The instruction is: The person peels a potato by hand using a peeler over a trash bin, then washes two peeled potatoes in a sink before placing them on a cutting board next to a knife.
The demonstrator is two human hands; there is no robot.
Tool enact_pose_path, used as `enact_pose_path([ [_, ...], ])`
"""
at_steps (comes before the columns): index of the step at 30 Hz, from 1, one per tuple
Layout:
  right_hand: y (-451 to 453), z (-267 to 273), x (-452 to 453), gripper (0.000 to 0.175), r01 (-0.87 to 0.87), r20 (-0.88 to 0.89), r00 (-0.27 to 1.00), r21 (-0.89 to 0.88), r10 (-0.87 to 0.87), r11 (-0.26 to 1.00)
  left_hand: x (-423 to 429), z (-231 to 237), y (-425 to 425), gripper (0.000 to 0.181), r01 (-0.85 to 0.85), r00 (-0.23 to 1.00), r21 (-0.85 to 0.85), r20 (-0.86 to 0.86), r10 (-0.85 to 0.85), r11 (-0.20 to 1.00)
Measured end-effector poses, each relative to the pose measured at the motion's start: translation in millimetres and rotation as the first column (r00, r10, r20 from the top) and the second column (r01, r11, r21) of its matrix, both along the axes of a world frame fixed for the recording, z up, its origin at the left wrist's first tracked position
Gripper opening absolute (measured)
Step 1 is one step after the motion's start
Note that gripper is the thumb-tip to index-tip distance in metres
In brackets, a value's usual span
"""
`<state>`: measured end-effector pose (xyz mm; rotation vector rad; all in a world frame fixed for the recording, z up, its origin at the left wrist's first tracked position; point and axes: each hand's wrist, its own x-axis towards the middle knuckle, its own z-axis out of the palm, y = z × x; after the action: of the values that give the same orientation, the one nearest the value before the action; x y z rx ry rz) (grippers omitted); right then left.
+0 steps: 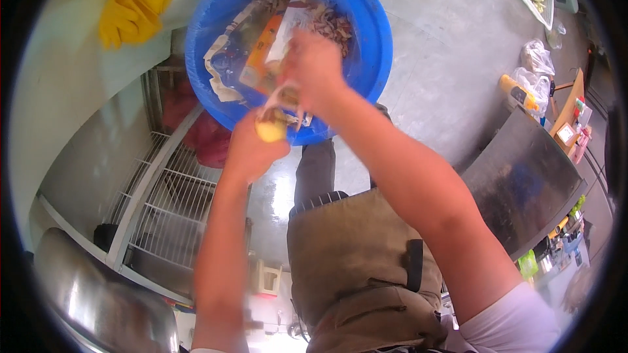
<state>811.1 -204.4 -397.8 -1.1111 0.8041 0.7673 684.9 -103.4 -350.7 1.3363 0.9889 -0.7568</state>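
Over the near rim of a blue plastic bin (375, 24), my left hand (257, 144) is closed around a round, partly peeled vegetable or fruit (271, 131) with yellow flesh. A strip of peel (279, 95) curls between the two hands. My right hand (314, 66), blurred by motion, is bent with curled fingers above the bin; whether it holds a tool cannot be made out. Inside the bin, which has a clear plastic liner, lie brownish peelings (333, 29) and an orange and white carton or packet (265, 51).
Yellow rubber gloves (132, 5) hang at upper left. A wire rack (171, 196) with dark red sacks (208, 142) stands left, above a steel vessel (108, 294). At right are a dark metal surface (525, 181), plastic bags (535, 78) and a white basket (549, 10).
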Motion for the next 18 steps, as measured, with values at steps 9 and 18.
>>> enact_pose_path([
  [9,4.8,-37.2,-29.4,0.021,-0.168,0.610,0.717,-0.317,0.337,0.933,-5.3,1.3,-3.6,0.056,0.081,0.992,0.192,0.075,-0.097,0.978],
  [18,4.0,17.9,0.2,0.018,0.087,-0.082,0.993,0.067,-0.081,0.994,4.9,9.4,-8.1,0.055,0.145,0.980,0.305,0.088,-0.180,0.941],
])
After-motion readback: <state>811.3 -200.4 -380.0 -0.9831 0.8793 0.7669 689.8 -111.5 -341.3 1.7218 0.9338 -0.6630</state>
